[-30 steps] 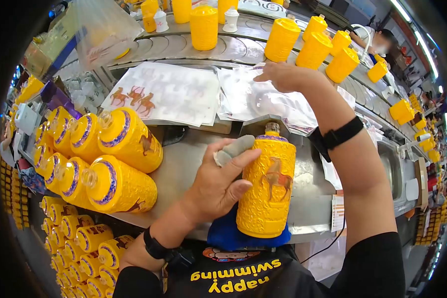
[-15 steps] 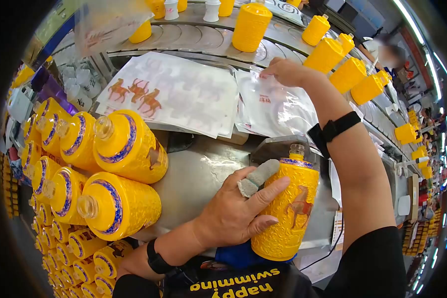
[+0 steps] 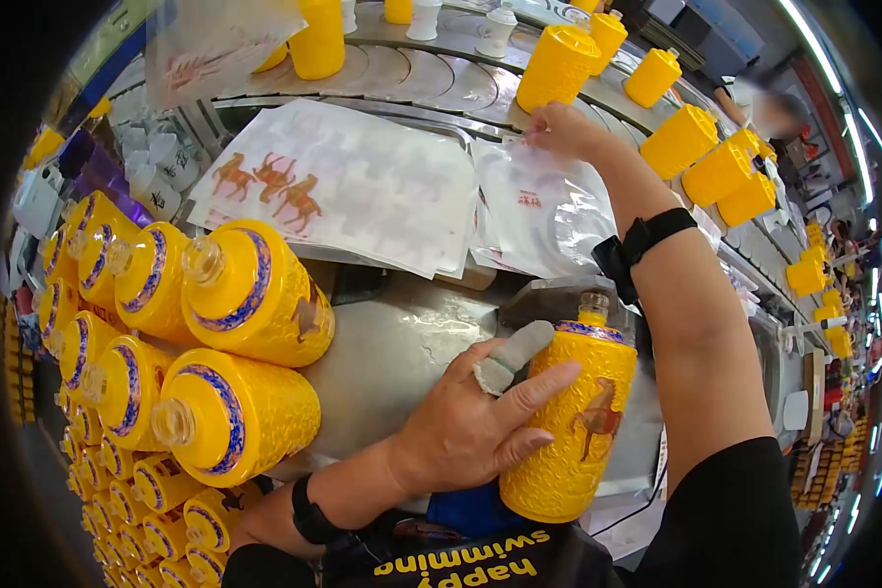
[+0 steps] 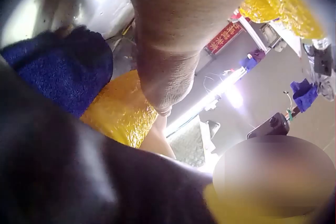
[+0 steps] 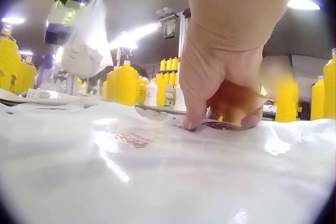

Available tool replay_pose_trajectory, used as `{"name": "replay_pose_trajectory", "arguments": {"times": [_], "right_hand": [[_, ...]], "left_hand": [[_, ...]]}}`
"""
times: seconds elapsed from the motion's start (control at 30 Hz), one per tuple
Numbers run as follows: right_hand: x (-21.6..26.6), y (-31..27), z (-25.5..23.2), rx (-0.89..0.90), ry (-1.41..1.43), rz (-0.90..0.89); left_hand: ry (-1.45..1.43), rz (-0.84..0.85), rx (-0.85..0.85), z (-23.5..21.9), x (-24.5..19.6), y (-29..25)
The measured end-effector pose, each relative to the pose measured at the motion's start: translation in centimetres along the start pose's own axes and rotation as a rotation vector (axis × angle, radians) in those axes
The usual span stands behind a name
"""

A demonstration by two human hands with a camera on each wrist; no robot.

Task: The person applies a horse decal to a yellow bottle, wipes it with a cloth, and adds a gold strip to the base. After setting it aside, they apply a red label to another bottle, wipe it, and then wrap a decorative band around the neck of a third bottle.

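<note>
My left hand (image 3: 465, 431) lies against a yellow embossed bottle (image 3: 559, 461), fingers and thumb stretched along its side. A grey finger cot (image 3: 514, 353) covers part of that hand. The bottle leans, with a brown horse decal (image 3: 598, 421), a blue patterned collar and a clear glass neck. Over the far edge of the shiny transfer sheets (image 3: 549, 211) is my right hand (image 3: 563, 132), its fingertips down at the sheet. In the right wrist view a thin reddish-brown piece (image 5: 236, 100), blurred, shows between its thumb and fingers.
Several finished bottles (image 3: 250, 284) lie stacked at left, with more below. White paper with horse decals (image 3: 274, 186) covers the tray beyond. Behind it a conveyor (image 3: 412, 83) carries yellow bottles and white ones. A blue cloth (image 4: 58, 66) is under the bottle; another person (image 3: 764, 108) is at far right.
The head view has swung, so the bottle and left hand appear lower and further right. My right hand's fingers have drawn together at the sheet's edge. Bottles on the conveyor have shifted right.
</note>
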State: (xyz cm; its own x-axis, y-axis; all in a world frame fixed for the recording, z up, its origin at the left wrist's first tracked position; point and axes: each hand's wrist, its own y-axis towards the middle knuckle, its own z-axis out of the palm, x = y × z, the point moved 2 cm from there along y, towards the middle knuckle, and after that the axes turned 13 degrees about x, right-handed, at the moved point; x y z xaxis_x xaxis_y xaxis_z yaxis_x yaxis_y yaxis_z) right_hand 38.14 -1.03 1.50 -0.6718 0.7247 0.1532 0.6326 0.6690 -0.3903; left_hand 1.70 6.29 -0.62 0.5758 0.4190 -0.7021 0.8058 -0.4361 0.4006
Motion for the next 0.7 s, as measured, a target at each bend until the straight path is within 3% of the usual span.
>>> {"name": "replay_pose_trajectory", "arguments": {"times": [0.17, 0.33, 0.47, 0.53, 0.6, 0.7], "right_hand": [[1.6, -5.8, -2.4, -0.171, -0.036, -0.059], [4.4, -18.0, -2.1, -0.341, -0.161, -0.286], [8.3, -29.6, 1.2, -0.335, -0.065, -0.344], [11.4, -34.4, 2.8, -0.225, 0.166, -0.362], [13.7, -36.4, 4.8, -0.232, 0.24, -0.495], [14.6, -36.4, 8.1, -0.245, 0.197, -0.425]], "left_hand": [[-0.035, 0.001, -0.042, 0.0, -0.1, 0.1], [-0.091, -0.068, -0.05, -0.2, -0.2, 0.0], [-0.15, -0.131, -0.118, -0.1, -1.0, -0.4], [-0.25, -0.149, -0.133, 0.3, -1.6, -0.5], [-0.373, -0.193, -0.138, 1.2, -2.4, -0.8], [-0.46, -0.213, -0.183, 2.8, -3.4, -1.2]]}}
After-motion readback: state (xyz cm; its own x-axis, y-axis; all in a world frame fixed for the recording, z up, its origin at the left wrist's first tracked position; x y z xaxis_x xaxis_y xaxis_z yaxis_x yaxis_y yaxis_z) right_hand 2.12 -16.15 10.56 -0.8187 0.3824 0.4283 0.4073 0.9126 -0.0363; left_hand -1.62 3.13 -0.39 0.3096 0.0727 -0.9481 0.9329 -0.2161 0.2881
